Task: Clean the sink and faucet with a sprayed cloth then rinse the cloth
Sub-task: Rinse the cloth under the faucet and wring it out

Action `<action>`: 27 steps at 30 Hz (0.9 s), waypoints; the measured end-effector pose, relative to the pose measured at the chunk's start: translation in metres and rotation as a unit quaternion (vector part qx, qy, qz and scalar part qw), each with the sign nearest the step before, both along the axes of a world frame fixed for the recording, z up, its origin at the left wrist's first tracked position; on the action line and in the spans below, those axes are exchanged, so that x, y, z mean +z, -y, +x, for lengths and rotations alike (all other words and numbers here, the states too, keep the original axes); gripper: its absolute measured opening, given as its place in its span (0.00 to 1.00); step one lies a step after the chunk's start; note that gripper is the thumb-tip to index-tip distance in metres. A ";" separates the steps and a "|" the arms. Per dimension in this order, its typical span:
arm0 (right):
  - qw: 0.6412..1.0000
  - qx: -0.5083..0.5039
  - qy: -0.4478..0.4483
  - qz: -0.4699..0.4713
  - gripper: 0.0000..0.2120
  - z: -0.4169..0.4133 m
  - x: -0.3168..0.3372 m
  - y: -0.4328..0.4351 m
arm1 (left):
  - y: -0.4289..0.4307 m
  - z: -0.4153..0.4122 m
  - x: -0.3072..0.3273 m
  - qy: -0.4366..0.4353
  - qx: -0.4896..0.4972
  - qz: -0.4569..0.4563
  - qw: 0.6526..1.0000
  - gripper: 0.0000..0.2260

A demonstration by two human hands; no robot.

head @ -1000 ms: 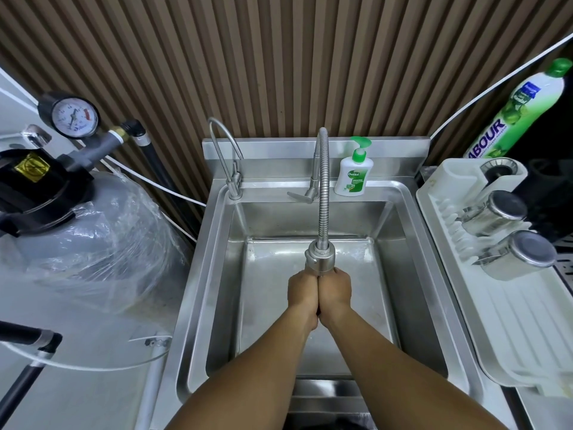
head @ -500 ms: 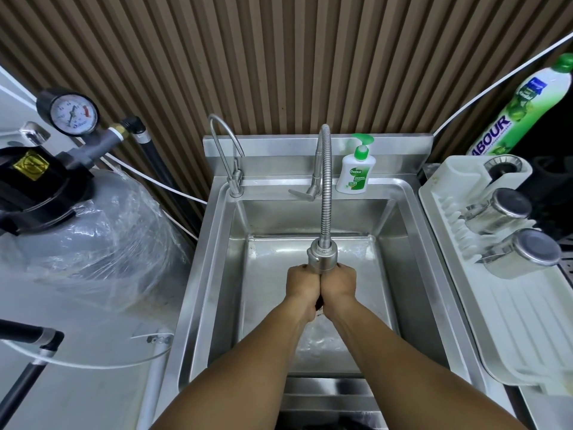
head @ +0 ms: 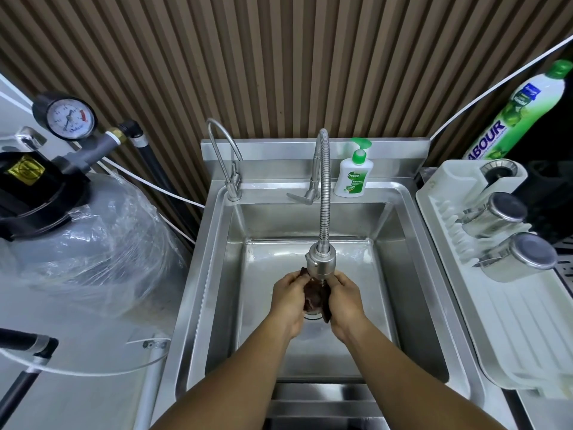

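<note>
Both hands are in the rectangular stainless-steel sink (head: pixel 223 305), low over the basin floor and just below the round spray head (head: pixel 321 263) of the flexible ribbed steel faucet (head: pixel 325 197). The left hand (head: pixel 290 301) and the right hand (head: pixel 344 301) are set slightly apart, each with fingers curled onto the dark maroon cloth (head: pixel 313 301) bunched between them. The cloth hangs directly over the drain opening (head: pixel 313 317) and its upper edge nearly reaches the spray head; contact cannot be confirmed. Whether water is running cannot be determined. On the rear ledge stand a slim curved steel tap (head: pixel 224 156) on the left and, just right of the faucet base, a white pump bottle of hand soap with a green top (head: pixel 353 173). To the right of the sink lies a white plastic dish rack (head: pixel 511 321) holding two steel tumblers on their sides (head: pixel 496 212) (head: pixel 524 257), with a green-capped dish liquid bottle (head: pixel 524 113) behind it. To the left: a grey tank wrapped in clear plastic (head: pixel 86 243), with a round pressure gauge (head: pixel 69 117) above it.
</note>
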State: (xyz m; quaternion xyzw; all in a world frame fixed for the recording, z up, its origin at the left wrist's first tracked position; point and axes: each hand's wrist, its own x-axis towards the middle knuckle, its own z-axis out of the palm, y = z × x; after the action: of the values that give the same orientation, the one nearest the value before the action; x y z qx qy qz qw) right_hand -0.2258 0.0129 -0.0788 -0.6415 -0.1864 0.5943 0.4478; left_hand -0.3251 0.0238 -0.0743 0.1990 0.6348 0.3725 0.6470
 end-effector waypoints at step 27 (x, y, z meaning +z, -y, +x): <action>0.991 0.001 0.110 -0.073 0.15 -0.016 -0.012 -0.028 | -0.019 0.022 0.007 -0.053 -0.043 -0.067 0.995 0.05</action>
State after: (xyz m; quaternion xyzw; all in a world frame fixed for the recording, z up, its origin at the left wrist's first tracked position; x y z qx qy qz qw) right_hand -0.2422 0.0405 -0.0908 -0.7340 -0.1907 0.5325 0.3759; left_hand -0.3028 0.0428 -0.0677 0.2017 0.6826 0.2905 0.6396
